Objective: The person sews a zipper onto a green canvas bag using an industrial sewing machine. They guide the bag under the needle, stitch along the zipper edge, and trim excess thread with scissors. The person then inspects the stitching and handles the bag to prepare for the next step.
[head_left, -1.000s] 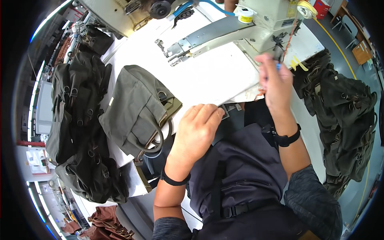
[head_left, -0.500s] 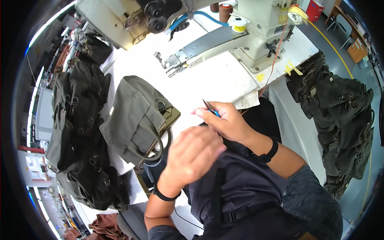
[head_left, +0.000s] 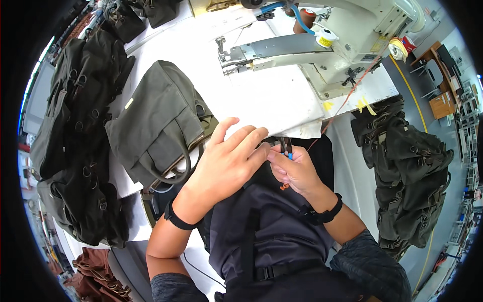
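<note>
My right hand [head_left: 302, 173] is closed around small thread snips [head_left: 286, 146], whose dark blades point away from me above a blue grip. A bit of orange cord [head_left: 285, 186] shows beneath that hand. Beside it, my left hand [head_left: 226, 163] has its fingers spread, palm down. Its rightmost fingertip meets the right thumb and fingers; whether a thread lies between them I cannot tell. Both hands are over my lap at the table's front edge. Left of them a dark olive fabric bag [head_left: 156, 118] with looped handles lies on the white table.
A sewing machine [head_left: 282, 50] with a long narrow arm stands at the back, a brown thread cone [head_left: 305, 20] behind it. Piles of olive bags lie to the left [head_left: 80, 131] and right [head_left: 410, 166]. Reddish-brown fabric pieces [head_left: 98, 272] are at lower left.
My left hand has gone from a blurred, curled shape to spread fingers. The snips have turned from pointing up-left to nearly straight away from me. The whole view has shifted.
</note>
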Motion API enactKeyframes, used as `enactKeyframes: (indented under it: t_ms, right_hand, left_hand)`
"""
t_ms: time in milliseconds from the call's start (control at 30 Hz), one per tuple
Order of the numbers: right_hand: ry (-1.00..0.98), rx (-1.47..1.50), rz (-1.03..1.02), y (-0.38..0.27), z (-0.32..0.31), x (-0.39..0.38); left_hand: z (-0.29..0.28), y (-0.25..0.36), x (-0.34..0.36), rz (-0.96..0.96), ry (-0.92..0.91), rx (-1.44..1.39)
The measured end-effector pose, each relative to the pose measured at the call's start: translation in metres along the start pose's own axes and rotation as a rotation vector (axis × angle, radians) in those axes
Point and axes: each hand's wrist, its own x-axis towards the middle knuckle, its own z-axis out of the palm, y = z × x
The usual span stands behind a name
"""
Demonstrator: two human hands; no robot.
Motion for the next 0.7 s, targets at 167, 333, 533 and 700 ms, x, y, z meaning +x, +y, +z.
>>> enactKeyframes:
  t_ms: [167, 333, 533, 700]
  right_hand:
    - [0.004, 0.038, -0.001, 0.005, -0.003, 0.002]
    - [-0.025, -0.043, -0.007, -0.003, -0.009, 0.002]
    - [0.208, -0.149, -0.085, -0.014, -0.018, 0.004]
    - [0.501, 0.03, -0.219, -0.008, -0.039, 0.006]
  left_hand:
    - [-0.002, -0.007, -0.005, 0.062, -0.049, -0.037]
    - [-0.003, -0.016, -0.004, 0.054, -0.03, -0.076]
    - [-0.006, -0.018, -0.003, -0.182, 0.214, -0.066]
    - [-0.007, -0.018, -0.001, -0.454, 0.331, -0.061]
